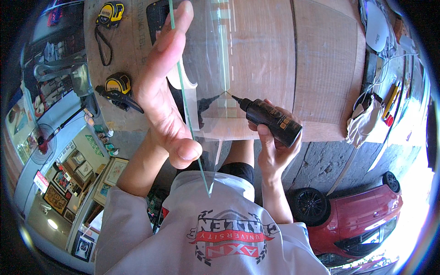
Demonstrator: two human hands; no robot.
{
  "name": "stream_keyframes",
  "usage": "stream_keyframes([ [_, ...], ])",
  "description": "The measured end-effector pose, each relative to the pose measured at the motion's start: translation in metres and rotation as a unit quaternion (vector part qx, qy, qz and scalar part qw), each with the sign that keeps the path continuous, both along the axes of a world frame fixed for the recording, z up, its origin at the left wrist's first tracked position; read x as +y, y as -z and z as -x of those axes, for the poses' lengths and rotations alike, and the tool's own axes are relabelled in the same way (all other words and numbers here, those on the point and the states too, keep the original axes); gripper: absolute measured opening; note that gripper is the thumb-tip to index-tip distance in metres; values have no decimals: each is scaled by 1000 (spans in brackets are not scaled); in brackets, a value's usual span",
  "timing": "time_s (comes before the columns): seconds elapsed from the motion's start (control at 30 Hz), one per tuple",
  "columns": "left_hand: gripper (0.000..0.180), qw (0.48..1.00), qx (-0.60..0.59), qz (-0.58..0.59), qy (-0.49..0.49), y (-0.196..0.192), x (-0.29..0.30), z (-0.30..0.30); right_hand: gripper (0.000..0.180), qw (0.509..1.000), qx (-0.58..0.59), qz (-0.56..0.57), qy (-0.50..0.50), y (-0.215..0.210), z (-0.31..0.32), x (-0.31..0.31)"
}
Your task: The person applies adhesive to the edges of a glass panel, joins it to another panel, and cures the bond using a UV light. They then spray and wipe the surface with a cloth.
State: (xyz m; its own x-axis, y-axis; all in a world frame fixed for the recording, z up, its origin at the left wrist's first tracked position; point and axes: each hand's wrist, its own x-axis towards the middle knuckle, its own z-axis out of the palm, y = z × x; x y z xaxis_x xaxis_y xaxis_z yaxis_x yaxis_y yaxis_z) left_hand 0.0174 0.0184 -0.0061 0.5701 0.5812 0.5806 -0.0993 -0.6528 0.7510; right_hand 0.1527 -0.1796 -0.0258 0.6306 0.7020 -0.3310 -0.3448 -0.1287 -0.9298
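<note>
Left hand (159,96), thumb and fingers apart, is bracing glass pane's (184,94) edge; right hand (274,153) is clamping nozzle bottle (271,120), contents hidden; bare plywood (325,64) stretching upper right.

One left hand (158,98), one right hand (277,153), one black bottle (270,120), one upright glass pane (187,110), two yellow-and-black tape measures (110,13) (118,84), one fan (43,143) and one red car (357,217).

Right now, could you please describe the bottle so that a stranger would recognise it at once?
Start at the wooden table, then find the right hand by its near edge. The bottle is in that hand, tilted, its narrow nozzle pointing toward the glass sheet. Unlike that clear sheet, it is black and opaque.
</note>
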Motion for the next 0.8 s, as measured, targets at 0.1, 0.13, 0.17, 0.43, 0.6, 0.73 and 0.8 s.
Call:
stream_keyframes([
  [0.1, 105, 1000, 11, 9, -23, 1, -2, 2, 53, 1000, 4, 11, -3, -2, 0, -4],
  [0.13, 105, 999, 15, 12, -31, 1, -2, 3, 53, 1000, 5, 12, -3, -2, 0, -5],
  [0.17, 105, 999, 18, 13, -36, 1, -3, 4, 53, 1000, 8, 9, -2, -3, 1, -5],
  [0.43, 105, 998, 29, 1, -64, 1, -4, 4, 53, 1000, 3, -9, 11, 1, 5, -14],
  [0.6, 104, 998, 29, 4, -61, 0, -5, 4, 52, 999, -32, 12, -10, 1, 5, -21],
  [0.73, 104, 997, 38, 6, -63, -3, -7, 4, 52, 999, 9, 30, -8, -4, 5, -25],
  [0.8, 104, 997, 43, 5, -63, -4, -6, 4, 52, 999, 15, 37, 1, -6, 6, -26],
])
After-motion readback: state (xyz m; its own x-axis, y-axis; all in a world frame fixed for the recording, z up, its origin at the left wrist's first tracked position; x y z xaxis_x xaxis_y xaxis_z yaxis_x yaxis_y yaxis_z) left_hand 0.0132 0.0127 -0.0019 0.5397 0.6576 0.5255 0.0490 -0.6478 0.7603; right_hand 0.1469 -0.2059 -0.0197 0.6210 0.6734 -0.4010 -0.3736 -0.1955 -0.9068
